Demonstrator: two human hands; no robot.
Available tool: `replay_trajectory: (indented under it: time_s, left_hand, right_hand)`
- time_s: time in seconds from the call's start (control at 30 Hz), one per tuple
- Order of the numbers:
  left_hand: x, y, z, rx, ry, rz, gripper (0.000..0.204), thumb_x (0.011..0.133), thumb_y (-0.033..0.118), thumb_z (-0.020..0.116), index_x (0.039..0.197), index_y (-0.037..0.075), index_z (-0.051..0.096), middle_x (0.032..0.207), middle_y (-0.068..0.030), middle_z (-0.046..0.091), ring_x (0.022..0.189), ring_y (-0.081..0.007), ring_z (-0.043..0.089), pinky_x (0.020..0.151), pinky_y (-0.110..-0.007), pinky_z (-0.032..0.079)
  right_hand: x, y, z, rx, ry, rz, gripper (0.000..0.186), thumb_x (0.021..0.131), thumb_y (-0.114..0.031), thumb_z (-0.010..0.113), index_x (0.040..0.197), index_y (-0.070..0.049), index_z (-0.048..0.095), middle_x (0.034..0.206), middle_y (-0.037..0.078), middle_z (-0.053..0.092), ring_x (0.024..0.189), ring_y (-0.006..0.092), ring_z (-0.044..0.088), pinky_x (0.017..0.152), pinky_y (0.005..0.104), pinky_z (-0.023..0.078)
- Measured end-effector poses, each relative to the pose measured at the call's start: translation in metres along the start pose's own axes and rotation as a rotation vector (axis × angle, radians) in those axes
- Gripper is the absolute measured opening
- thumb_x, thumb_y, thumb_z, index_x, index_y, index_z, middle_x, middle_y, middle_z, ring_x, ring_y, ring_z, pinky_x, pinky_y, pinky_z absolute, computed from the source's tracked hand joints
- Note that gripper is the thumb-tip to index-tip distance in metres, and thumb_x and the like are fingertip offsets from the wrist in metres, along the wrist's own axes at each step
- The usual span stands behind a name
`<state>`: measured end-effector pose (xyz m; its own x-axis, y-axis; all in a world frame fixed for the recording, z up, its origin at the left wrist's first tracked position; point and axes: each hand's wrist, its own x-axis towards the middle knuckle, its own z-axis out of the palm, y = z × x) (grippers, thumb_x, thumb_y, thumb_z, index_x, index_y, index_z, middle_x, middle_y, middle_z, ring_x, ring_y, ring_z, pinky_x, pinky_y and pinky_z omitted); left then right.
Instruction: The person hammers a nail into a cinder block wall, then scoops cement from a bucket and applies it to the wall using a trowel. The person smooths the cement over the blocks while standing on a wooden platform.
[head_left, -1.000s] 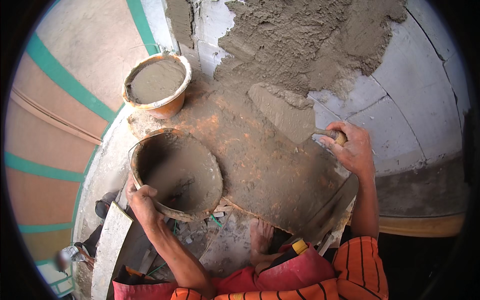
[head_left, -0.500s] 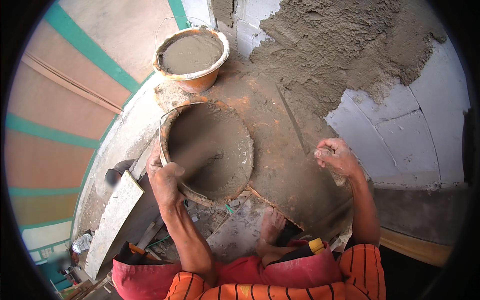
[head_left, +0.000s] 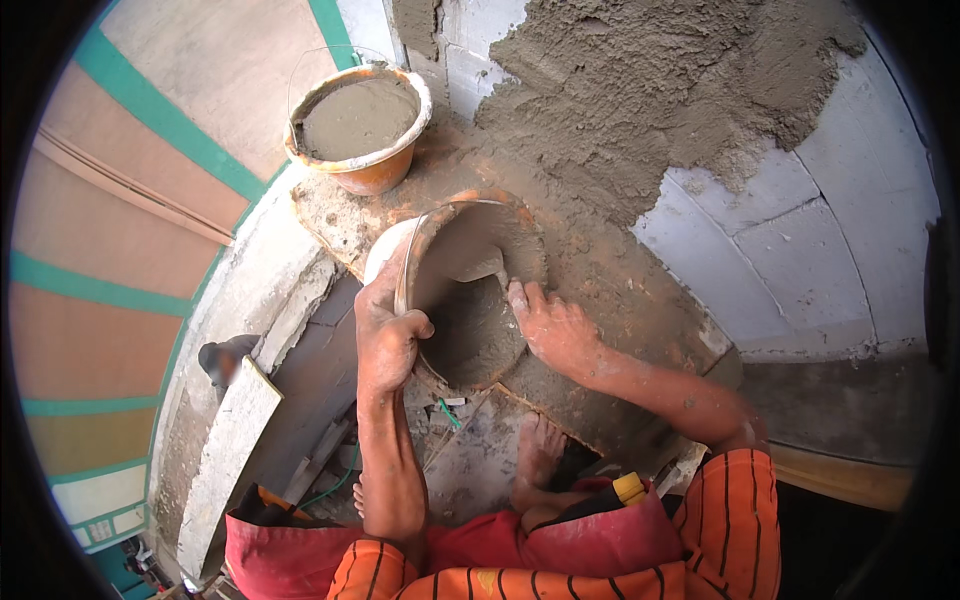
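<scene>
A mortar-smeared bucket (head_left: 388,248) stands tilted toward the right on a muddy board, its mouth facing me. My left hand (head_left: 388,345) is closed on its left rim, thumb over the edge. My right hand (head_left: 556,332) is closed on a trowel, whose handle it mostly hides. The trowel's blade (head_left: 478,264) reaches inside the bucket, against wet grey mortar. Beyond it stands an orange bucket (head_left: 372,178) with a pale rim, filled nearly to the top with mortar and touched by neither hand.
The mortar-coated board (head_left: 625,355) lies before me. At the right a light block wall (head_left: 800,260) carries rough wet plaster (head_left: 640,110). A pale slab (head_left: 225,450) leans at the left. Below, a person (head_left: 228,358) is at the left; my bare foot (head_left: 540,450) rests near rubble.
The near bucket has gone from nearly upright to tilted rightward, with my left hand still on its rim. My right hand has swung left from over the board, bringing the trowel into the bucket.
</scene>
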<state>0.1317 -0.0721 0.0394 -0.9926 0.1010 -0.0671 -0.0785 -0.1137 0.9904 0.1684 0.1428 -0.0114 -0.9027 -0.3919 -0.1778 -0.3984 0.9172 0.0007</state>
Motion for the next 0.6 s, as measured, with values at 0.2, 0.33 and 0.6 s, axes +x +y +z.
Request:
replay_trajectory:
  time_s: [0.2, 0.33, 0.6]
  left_hand:
    - [-0.007, -0.007, 0.027, 0.25, -0.131, 0.064, 0.076, 0.055, 0.002, 0.054, 0.13, 0.007, 0.057, 0.136, -0.0099, 0.055, 0.136, -0.0228, 0.04, 0.118, -0.047, 0.006]
    - [-0.015, -0.015, 0.046, 0.405, -0.128, 0.152, 0.072, 0.056, 0.002, 0.055, 0.127, 0.007, 0.058, 0.139, -0.0074, 0.052, 0.138, -0.0243, 0.036, 0.117, -0.048, 0.007]
    - [-0.009, -0.016, 0.025, 0.173, -0.151, 0.047, 0.082, 0.048, 0.003, 0.056, 0.13, 0.009, 0.058, 0.14, -0.0062, 0.052, 0.138, -0.0231, 0.037, 0.117, -0.049, 0.003]
  right_hand:
    - [-0.041, 0.024, -0.034, 0.046, -0.227, 0.079, 0.04, 0.089, -0.018, 0.051, 0.123, 0.002, 0.05, 0.104, 0.019, 0.062, 0.091, 0.0338, 0.065, 0.079, 0.0498, 0.051]
    - [-0.024, 0.036, -0.04, 0.052, -0.183, 0.169, 0.04, 0.088, -0.022, 0.052, 0.119, 0.003, 0.053, 0.105, 0.023, 0.063, 0.093, 0.0349, 0.065, 0.081, 0.0482, 0.051]
    - [-0.012, 0.011, 0.048, 0.73, -0.234, 0.03, 0.052, 0.082, -0.034, 0.064, 0.121, -0.001, 0.056, 0.115, 0.022, 0.062, 0.11, 0.0386, 0.057, 0.094, 0.045, 0.045]
